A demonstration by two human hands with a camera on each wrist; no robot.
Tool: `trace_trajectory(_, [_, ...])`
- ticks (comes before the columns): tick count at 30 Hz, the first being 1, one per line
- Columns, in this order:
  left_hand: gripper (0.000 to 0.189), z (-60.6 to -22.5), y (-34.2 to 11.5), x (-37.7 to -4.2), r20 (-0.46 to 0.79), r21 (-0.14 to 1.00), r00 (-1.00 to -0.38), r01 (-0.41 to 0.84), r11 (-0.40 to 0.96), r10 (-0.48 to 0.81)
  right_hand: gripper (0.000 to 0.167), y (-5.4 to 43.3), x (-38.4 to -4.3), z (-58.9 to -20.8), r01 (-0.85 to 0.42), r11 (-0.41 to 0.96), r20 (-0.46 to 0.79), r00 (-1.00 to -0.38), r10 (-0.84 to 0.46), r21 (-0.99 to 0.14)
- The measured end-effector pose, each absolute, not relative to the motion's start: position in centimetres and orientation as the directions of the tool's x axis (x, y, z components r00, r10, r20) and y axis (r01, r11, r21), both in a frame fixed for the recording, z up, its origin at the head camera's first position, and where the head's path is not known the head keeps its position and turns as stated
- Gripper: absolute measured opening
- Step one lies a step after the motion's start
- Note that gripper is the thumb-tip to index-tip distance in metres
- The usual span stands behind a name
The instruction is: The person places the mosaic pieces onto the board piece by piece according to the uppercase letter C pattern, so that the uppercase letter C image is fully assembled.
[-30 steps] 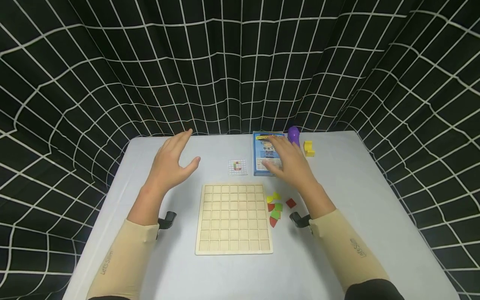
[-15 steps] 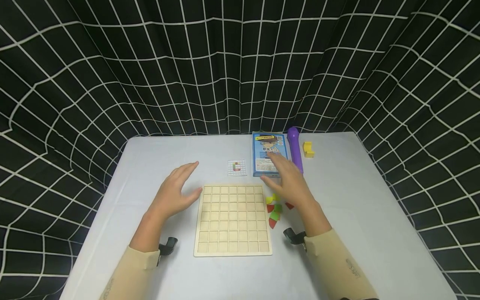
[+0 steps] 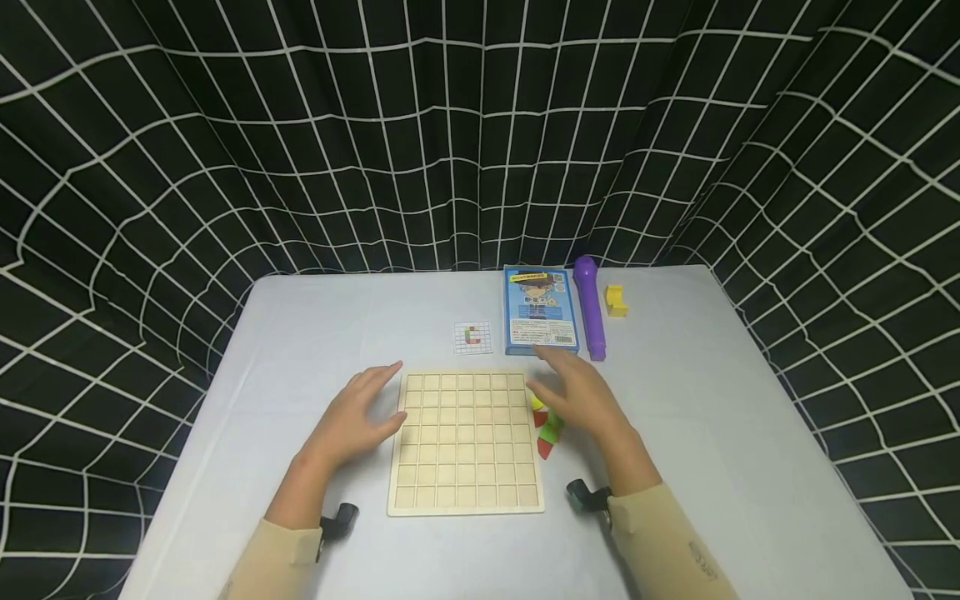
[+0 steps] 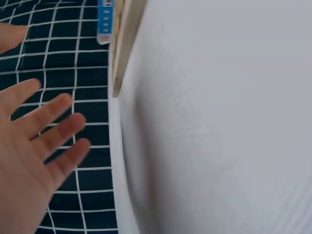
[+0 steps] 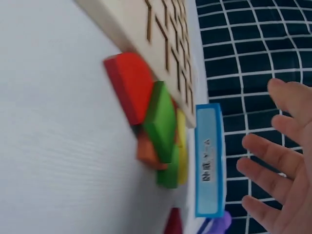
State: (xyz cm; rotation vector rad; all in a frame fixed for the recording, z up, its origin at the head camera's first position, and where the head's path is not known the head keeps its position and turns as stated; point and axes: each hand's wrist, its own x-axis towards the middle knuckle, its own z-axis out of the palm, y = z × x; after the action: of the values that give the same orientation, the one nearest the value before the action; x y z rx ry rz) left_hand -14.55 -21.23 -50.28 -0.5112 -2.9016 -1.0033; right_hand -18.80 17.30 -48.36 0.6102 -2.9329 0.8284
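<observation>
A square wooden grid board lies on the white table between both hands. My left hand is spread at the board's left edge, thumb tip overlapping its rim in the head view, with nothing held. The right hand hovers on the other side with its fingers apart and nothing in its grasp. Beneath and beside it, coloured blocks lie against the board's right edge. Among them are a red block, a green block and an orange block. The right hand hides part of this group in the head view.
Behind the board lies a small grid card with a coloured pattern. Right of it are a blue box, a purple microphone-shaped stick and a yellow chair-shaped piece. A black gridded curtain surrounds the table.
Both hands have come down and back toward the board, uncovering the box and the purple stick. The right hand now covers some of the blocks. Board and card stay in place.
</observation>
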Motion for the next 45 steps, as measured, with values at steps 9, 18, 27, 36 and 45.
trace_trajectory(9, [0.078, -51.6, -21.6, -14.7, 0.025, 0.616, -0.972, 0.2, 0.762, 0.235, 0.049, 18.0, -18.5, -50.5, -0.33, 0.82, 0.097, -0.941, -0.324, -0.468])
trace_trajectory(18, [0.078, -54.4, -21.9, -15.6, -0.044, 0.578, -0.969, 0.174, 0.797, 0.243, 0.037, 18.3, -18.8, -51.3, -0.236, 0.885, -0.023, -0.963, -0.267, -0.402])
trace_trajectory(27, [0.068, -54.0, -21.5, -15.7, -0.015, 0.497, -0.956, 0.248, 0.832, 0.294, 0.032, 18.6, -18.8, -51.3, -0.206, 0.894, -0.044, -0.969, -0.243, -0.399])
trace_trajectory(36, [0.068, -54.3, -21.6, -15.4, -0.008, 0.504, -0.961, 0.233, 0.831, 0.275, 0.035, 18.5, -18.9, -50.5, -0.162, 0.876, -0.065, -0.975, -0.215, -0.455])
trace_trajectory(45, [0.068, -54.4, -21.5, -15.4, 0.003, 0.503, -0.962, 0.236, 0.831, 0.272, 0.035, 17.9, -18.3, -48.3, -0.208, 0.831, 0.033, -0.974, -0.223, -0.516])
